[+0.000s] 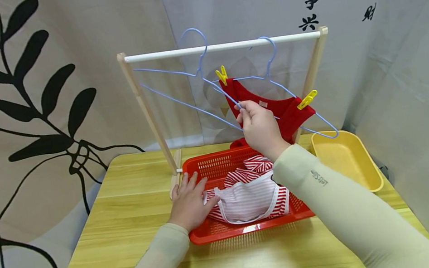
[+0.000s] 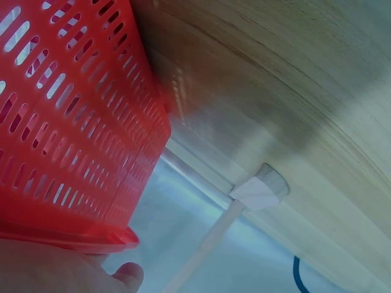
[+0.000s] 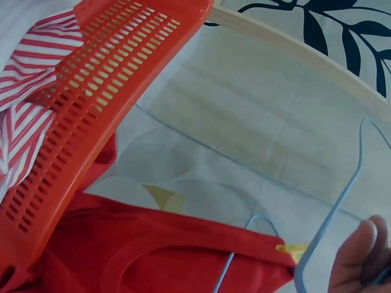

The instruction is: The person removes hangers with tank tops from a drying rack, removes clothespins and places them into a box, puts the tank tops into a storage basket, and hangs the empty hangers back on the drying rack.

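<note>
Hanging from the white bar (image 1: 162,55) of a wooden rack (image 1: 146,111) in the head view, a far blue hanger (image 1: 269,75) is joined to a red garment (image 1: 294,119) by yellow clothespins (image 1: 307,100). Before it, a nearer blue hanger (image 1: 199,72) is pinched between the thumb and fingers of the right hand (image 1: 260,127); whether its hook is caught on the bar cannot be told. The left hand (image 1: 191,202), fingers apart, is rested on the left end of a red basket (image 1: 228,234), in which a striped garment (image 1: 250,198) is held. A yellow tray (image 1: 343,157) is placed at the right on the table (image 1: 128,224).

From the left wrist, the basket's slotted wall is shown, with part of the left hand seen by its rim.

From the right wrist, the red garment is seen beside the basket; the right hand is partly cut off near the hanger wire.
</note>
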`<state>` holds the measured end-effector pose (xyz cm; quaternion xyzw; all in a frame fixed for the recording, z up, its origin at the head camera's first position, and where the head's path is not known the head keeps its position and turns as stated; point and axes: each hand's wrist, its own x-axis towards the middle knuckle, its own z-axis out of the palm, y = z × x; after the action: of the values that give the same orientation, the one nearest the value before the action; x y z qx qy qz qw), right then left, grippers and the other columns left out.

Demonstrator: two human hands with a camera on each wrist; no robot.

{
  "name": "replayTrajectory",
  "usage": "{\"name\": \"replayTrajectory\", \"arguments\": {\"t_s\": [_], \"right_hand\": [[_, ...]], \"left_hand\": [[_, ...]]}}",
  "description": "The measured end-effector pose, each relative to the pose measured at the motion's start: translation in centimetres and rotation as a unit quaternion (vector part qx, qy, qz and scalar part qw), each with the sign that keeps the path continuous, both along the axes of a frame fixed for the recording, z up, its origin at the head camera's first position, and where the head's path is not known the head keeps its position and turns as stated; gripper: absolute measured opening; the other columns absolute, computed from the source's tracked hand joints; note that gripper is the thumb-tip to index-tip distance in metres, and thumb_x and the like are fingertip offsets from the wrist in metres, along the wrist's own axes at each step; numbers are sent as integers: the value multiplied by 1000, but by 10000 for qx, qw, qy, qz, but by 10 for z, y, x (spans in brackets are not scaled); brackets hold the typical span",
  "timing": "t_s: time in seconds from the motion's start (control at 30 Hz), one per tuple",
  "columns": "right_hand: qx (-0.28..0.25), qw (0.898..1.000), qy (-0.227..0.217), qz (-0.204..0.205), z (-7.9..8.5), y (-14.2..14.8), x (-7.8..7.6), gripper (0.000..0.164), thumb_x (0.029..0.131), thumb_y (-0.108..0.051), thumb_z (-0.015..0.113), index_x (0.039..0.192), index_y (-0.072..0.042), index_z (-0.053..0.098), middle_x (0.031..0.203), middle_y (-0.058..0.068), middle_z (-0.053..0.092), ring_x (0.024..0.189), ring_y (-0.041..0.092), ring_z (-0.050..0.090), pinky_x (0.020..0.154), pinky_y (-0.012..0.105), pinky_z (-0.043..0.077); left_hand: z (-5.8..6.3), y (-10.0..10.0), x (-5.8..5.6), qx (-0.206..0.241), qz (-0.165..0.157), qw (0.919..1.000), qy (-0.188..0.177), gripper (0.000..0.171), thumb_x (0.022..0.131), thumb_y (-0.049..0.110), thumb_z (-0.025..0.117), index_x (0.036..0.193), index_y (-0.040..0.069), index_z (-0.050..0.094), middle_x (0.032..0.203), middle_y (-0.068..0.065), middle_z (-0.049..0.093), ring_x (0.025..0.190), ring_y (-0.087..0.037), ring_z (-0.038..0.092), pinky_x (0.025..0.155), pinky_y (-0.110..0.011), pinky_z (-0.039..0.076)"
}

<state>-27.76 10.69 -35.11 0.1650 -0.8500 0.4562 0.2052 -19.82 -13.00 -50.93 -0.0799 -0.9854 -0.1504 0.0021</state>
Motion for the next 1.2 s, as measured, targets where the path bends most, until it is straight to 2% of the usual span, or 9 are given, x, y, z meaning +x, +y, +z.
{"name": "replayTrajectory", "arguments": {"t_s": [0.37,0.6,0.97,1.2], "right_hand": [[26,9995,-240,180,7,-23,-3,23,110,-11,50,123,-4,67,95,10,71,68,23,53,61,30,42],[161,9992,-277,252,10,-33,-5,26,111,-12,49,128,-3,67,97,11,73,84,24,64,67,30,48],[416,9976,-457,312,13,-51,-5,24,111,-12,49,125,-4,66,97,10,73,78,23,62,69,33,52],[579,9956,-623,404,13,-63,-6,24,111,-12,50,127,-5,65,103,12,75,84,24,64,75,37,56]], "left_hand": [[0,1,0,13,-20,10000,20,79,96,66,61,157,18,50,172,-14,31,164,-41,13,125,-70,14],[-2,0,-1,-23,-39,10000,37,78,97,66,59,157,18,50,172,-14,31,164,-41,12,125,-70,14],[1,2,1,58,9,10000,52,76,97,65,61,156,18,51,172,-14,32,164,-41,13,124,-70,16],[1,3,0,84,44,9999,108,73,98,64,61,155,19,53,172,-13,33,163,-41,14,124,-71,16]]}}
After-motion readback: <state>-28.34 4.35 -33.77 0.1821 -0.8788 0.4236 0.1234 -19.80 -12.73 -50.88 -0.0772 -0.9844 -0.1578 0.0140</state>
